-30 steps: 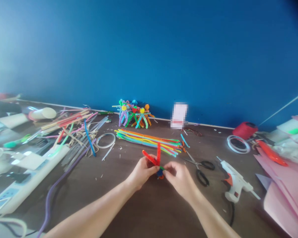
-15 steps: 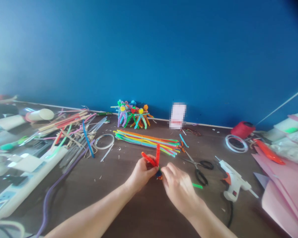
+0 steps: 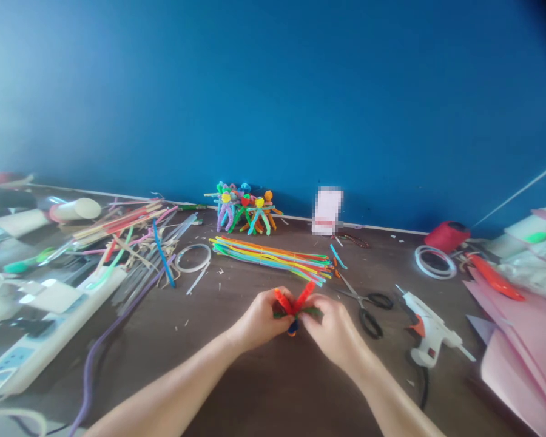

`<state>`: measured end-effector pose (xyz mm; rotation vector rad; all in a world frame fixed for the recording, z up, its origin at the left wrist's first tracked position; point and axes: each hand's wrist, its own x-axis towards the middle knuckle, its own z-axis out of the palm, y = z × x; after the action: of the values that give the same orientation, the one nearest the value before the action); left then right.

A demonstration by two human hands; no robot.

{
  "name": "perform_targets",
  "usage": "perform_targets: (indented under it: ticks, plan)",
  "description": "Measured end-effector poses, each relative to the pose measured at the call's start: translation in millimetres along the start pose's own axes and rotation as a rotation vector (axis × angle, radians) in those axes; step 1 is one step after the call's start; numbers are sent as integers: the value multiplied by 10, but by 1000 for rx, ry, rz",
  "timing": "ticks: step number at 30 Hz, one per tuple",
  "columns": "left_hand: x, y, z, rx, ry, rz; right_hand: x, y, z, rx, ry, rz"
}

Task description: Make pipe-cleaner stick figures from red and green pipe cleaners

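Both my hands meet over the table at the middle of the view. My left hand is closed on a small pipe-cleaner figure, whose two red fuzzy limbs point up in a V. A bit of dark blue and orange shows below the fingers. My right hand pinches a green pipe cleaner against the figure; green shows on both sides of the red limbs. The fingers hide the middle of the figure. Just beyond my hands lies a bundle of coloured pipe cleaners.
Finished-looking pipe-cleaner figures stand by the blue wall. Scissors and a white glue gun lie to the right, near pink sheets. At left are a power strip, a purple cord and a pile of sticks.
The red limbs have tipped right and spread wider. My right hand has turned and come closer to my left. The green end that stuck out right of my right hand no longer shows there.
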<state>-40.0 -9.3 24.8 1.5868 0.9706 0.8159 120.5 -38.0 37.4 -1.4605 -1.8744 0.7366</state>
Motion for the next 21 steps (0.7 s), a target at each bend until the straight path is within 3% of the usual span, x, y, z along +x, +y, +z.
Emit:
perform_targets:
  ticks: [5, 10, 17, 21]
  plan:
    - [-21, 61, -50, -52, -138, -32, 64, -28, -95, 352, -160, 136]
    - [-27, 72, -52, -116, -187, -9, 80, 52, -39, 714, -306, 456]
    - [-28, -7, -16, 60, -128, 77, 94, 130, 21, 694, -318, 536]
    - [-35, 47, -59, 48, -157, 164, 104, 158, 20, 782, -376, 555]
